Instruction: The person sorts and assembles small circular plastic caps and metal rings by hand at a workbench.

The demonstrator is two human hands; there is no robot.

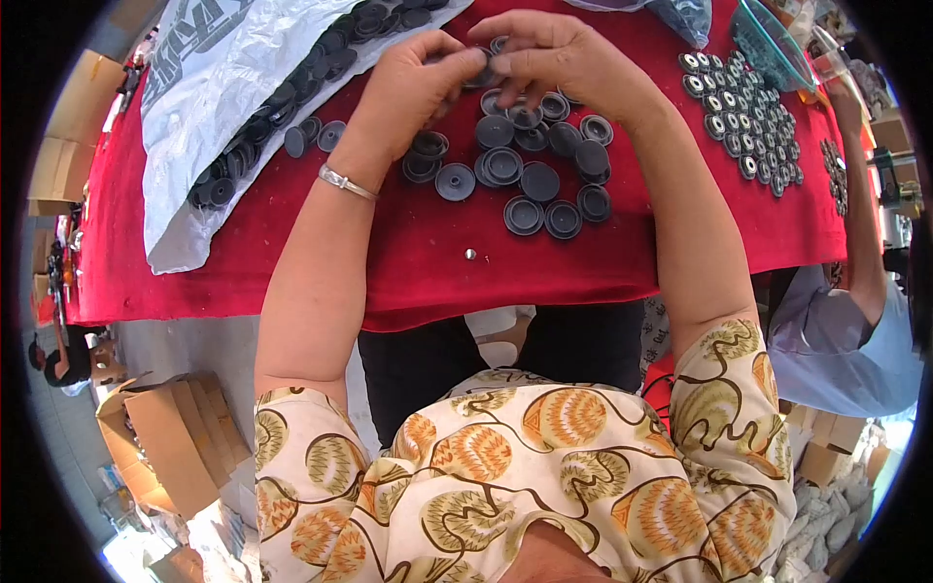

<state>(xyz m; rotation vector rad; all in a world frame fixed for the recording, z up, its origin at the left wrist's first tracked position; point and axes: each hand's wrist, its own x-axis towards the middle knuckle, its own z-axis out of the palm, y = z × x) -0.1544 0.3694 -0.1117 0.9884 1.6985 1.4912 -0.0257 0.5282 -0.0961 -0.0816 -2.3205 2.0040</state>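
Note:
Over the far middle of the red-covered table, my left hand and my right hand meet fingertip to fingertip. Between them is a dark grey round plastic cap, partly hidden by the fingers; both hands pinch it. Below the hands lies a loose cluster of similar grey caps, some showing a hollow, rimmed side and others a flat face. A few overlap one another. Near my left wrist, two or three more caps lie beside a white plastic bag.
The white bag spills many dark caps at the left. Ringed round parts with pale centres spread at the right, near a teal basket. A small shiny bead lies on the red cloth. Another person's arm reaches in at the right.

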